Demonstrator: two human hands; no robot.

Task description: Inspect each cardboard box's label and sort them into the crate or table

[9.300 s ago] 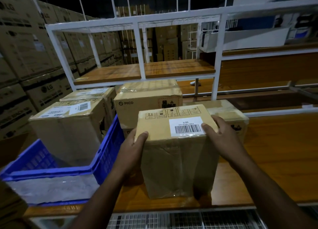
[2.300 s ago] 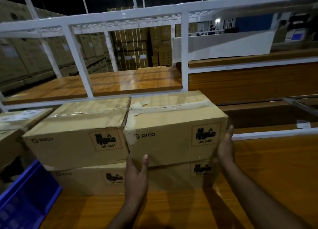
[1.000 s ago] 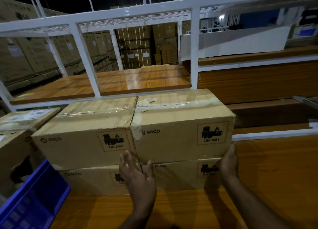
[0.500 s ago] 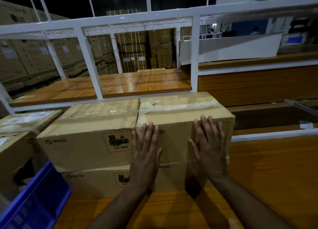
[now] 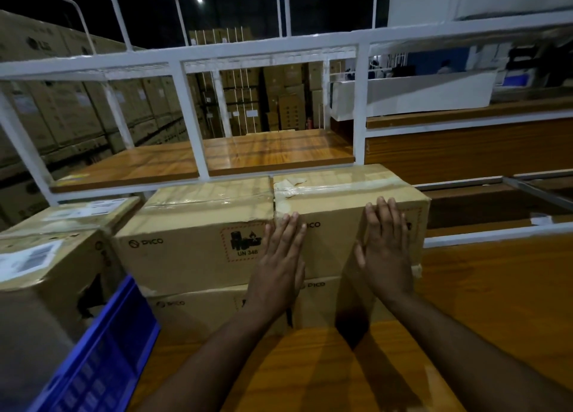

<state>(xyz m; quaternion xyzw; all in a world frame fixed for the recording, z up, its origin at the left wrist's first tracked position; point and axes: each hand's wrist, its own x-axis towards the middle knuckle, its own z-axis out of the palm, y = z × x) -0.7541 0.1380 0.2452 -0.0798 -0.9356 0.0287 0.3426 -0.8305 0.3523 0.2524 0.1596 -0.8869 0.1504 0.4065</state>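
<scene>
Since half a second ago both hands have stayed flat on the front face of the upper right box; a second ago they were lower, at its bottom corners.

Nearest, lower centre of the frame, I have both forearms over the tabletop. The left hand lies with straight fingers pressed on the left part of the upper right box, beside the seam with the upper left box. The right hand presses flat on the right part of the same face, covering its hazard label. Neither hand is curled round anything.

The box lies straight ahead of the fingers, long axis running left to right across the frame, both hands equally near. It rests on a lower box.

At lower left, the blue crate holds a labelled box. Behind the stack, the white rack frame and its wooden shelf would, I judge, limit any push rearward.
</scene>
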